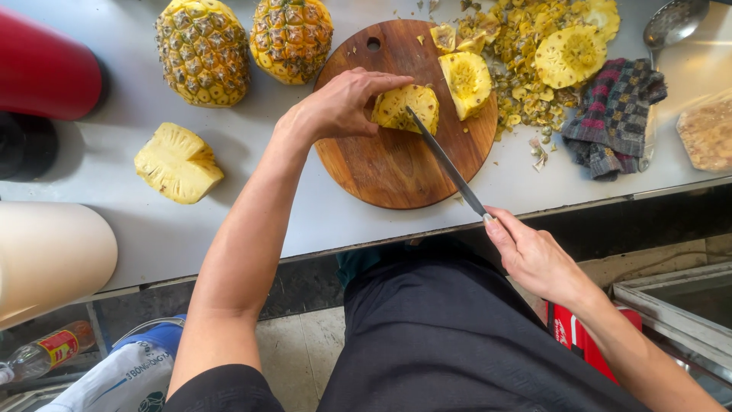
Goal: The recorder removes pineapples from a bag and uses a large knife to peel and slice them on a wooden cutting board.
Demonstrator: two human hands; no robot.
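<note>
My left hand (339, 105) presses down on a peeled pineapple piece (406, 107) lying on a round wooden cutting board (389, 164). My right hand (534, 255) grips the handle of a long knife (446, 162), whose tip is set into that piece. A second peeled piece (467, 80) stands just to the right on the board.
Two whole pineapples (204, 49) (293, 37) sit at the back, and a cut wedge (178, 162) lies to the left. Peel scraps (549, 53) are heaped at the right by a checked cloth (614, 114) and a metal spoon (675, 21). Red (46, 72) and cream (49, 255) containers stand far left.
</note>
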